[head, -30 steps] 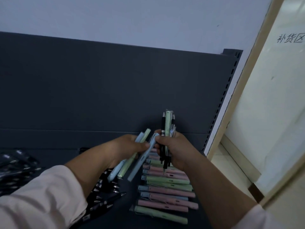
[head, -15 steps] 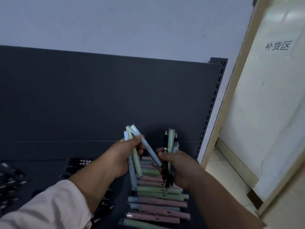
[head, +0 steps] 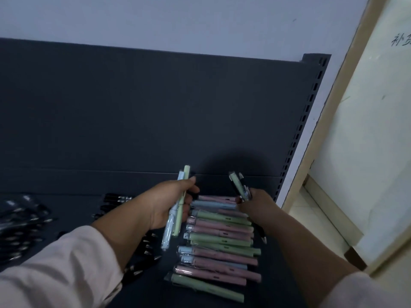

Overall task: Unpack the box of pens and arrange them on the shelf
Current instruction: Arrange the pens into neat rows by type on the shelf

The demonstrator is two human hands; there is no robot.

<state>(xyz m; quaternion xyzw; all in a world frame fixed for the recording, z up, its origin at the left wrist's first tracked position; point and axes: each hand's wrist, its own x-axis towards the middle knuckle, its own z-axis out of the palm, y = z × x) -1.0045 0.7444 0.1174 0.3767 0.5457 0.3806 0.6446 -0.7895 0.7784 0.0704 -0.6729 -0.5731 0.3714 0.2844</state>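
Head view: the left hand [head: 171,201] had its grip clenched round a pale blue and a pale green plastic pen [head: 175,210], just left of the row of pastel pink, green and blue pens [head: 220,241] on the dark grey metal shelf [head: 73,203]. At the row's far end, the right hand [head: 255,202] grasped a bundle of black and green pens [head: 238,185].

You face a pale wall [head: 178,18]; to your right, a beige door frame [head: 330,107], a white panel [head: 367,130], tiled floor [head: 311,218].
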